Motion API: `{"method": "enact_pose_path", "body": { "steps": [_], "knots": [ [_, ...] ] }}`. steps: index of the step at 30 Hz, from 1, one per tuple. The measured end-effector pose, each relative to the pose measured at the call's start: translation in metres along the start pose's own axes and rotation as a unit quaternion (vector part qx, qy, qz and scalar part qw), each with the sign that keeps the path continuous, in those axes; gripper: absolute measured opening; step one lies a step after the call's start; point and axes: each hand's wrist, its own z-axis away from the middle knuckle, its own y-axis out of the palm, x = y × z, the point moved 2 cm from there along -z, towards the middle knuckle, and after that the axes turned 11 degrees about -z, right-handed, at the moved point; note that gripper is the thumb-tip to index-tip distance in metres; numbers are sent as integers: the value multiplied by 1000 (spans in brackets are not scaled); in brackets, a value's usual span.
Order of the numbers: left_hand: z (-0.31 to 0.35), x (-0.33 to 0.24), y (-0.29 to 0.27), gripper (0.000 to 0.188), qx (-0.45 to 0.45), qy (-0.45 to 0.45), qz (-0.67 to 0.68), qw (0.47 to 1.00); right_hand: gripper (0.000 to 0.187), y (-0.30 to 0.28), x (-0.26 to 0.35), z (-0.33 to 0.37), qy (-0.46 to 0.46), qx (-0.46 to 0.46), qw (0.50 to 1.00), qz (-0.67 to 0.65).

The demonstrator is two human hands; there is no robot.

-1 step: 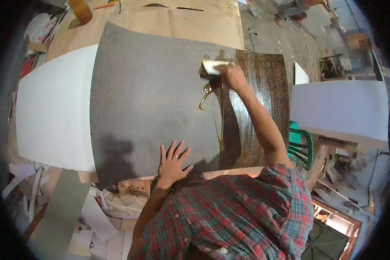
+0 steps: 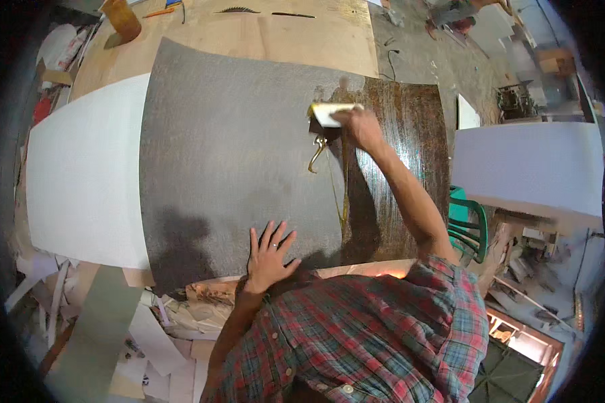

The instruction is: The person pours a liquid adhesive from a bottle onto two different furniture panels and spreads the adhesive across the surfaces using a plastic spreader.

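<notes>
A large dark grey sheet (image 2: 235, 134) lies flat before me. Its right part (image 2: 403, 154) is wet, brown and glossy. My right hand (image 2: 361, 127) grips a pale, flat spreader (image 2: 331, 114) with a yellowish edge, held at the boundary between dull and wet areas. Just below the spreader sits a small pool of amber liquid (image 2: 317, 154), with a thin trail running down toward me. My left hand (image 2: 269, 258), with a ring on one finger, rests on the near edge of the grey sheet, fingers spread and holding nothing.
A white panel (image 2: 87, 174) lies on the left, another white board (image 2: 524, 164) on the right. An amber-stained container (image 2: 121, 20) stands on the wooden table (image 2: 215, 37) at the far left. A green plastic chair (image 2: 470, 225) is near my right elbow. Offcuts (image 2: 161, 336) lie at lower left.
My right hand and the spreader have moved slightly nearer to me, toward the amber pool. My left hand has stayed nearly in place.
</notes>
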Motion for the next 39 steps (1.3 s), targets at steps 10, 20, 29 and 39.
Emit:
{"method": "enact_pose_path", "body": {
  "steps": [10, 20, 29, 39],
  "knots": [
    [-10, 6, 9, 72, 13, 3, -36, 999, 46, 6, -80, -19, 47, -122, 991, 28],
    [-13, 5, 11, 74, 52, -17, -32, 998, 50, 34, -112, -20, 50, -180, 982, -3],
    [-15, 2, 10, 72, 20, -16, -20, 999, 54, 31, -110, -31, 66, -195, 979, -6],
    [-16, 2, 6, 74, 42, -35, 11, 998, 48, 21, -99, 3, 83, -150, 985, 15]
  ]
}}
